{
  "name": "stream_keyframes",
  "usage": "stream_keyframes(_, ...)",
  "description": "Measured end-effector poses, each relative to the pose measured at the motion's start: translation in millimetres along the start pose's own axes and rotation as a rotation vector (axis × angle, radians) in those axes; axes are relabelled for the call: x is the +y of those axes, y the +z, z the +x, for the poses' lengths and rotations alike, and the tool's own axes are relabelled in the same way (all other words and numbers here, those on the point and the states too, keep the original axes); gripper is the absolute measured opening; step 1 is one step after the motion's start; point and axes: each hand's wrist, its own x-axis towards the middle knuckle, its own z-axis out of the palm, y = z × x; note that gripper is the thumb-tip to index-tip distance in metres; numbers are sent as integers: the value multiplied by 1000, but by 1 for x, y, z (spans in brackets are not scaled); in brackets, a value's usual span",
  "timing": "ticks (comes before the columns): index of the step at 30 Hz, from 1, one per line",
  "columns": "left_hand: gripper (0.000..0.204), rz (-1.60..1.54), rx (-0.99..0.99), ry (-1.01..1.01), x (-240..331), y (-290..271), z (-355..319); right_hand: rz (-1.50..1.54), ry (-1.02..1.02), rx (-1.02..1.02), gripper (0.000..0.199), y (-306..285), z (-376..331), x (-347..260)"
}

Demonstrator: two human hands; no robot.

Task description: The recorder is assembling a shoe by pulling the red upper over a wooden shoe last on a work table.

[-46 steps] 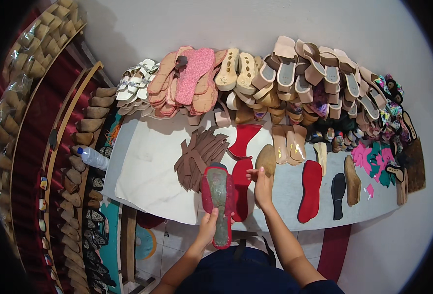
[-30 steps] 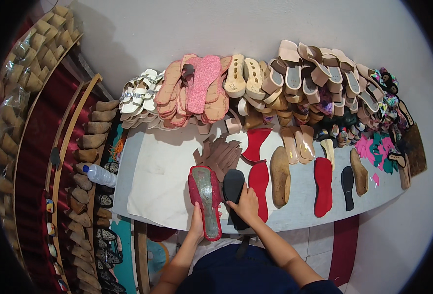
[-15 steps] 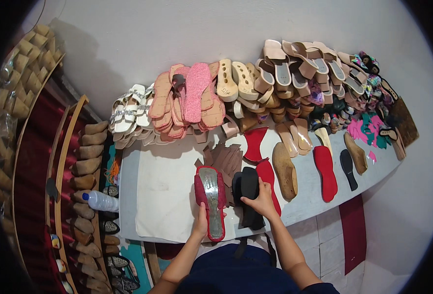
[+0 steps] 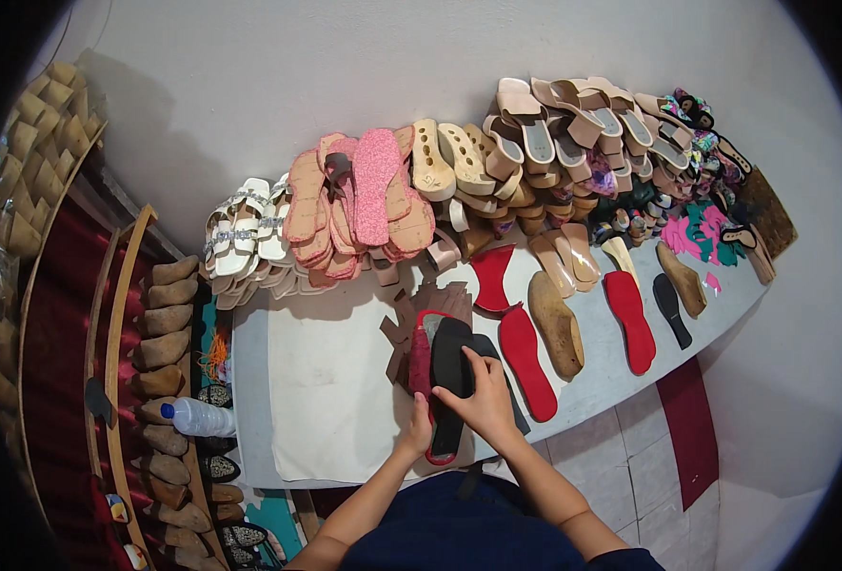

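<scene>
My left hand [image 4: 417,430] is closed around the edge of a red sandal [image 4: 421,366] with a wide textured strap. In my right hand [image 4: 484,404] is a black shoe sole [image 4: 450,354], gripped between thumb and fingers. The sole lies lengthwise over the sandal and covers most of its underside; a red rim shows at the toe and heel. Further black soles [image 4: 516,404] lie on the table, partly hidden behind my right hand. Past the sandal's toe is a pile of brown strips [image 4: 449,298]. A red insole [image 4: 527,366] lies to the right of my hands.
A wooden shoe last [image 4: 556,328] and another red insole [image 4: 628,324] lie on the grey table [image 4: 249,381]. Stacked sandals [image 4: 240,228], pink insoles [image 4: 377,186] and heeled mules [image 4: 573,133] line the wall. Left stand a plastic bottle [image 4: 200,417] and a rack of lasts [image 4: 164,349].
My right hand has lifted a black sole off the table and brought it left onto the sandal. My left hand has shifted slightly right and turned the sandal partly on its side.
</scene>
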Motion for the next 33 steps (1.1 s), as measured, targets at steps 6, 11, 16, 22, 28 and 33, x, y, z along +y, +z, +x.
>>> stream_keyframes(6,63,211,84,109,32,19,-9,-67,-58,49,68,1,7,-11)
stream_keyframes(11,64,215,72,169,21,10,0,-93,-43,24,67,5,12,-19)
stream_keyframes(16,63,336,89,178,15,2,5,-146,-35,42,69,5,18,-25)
stream_keyframes(22,51,239,-80,287,13,0,7,-309,-108,50,67,1,31,-23)
stream_keyframes(28,43,28,-198,-12,64,19,3,-332,-172,80,30,4,49,-9)
stream_keyframes(33,33,-77,-269,-168,82,21,3,-128,-195,122,23,6,79,4)
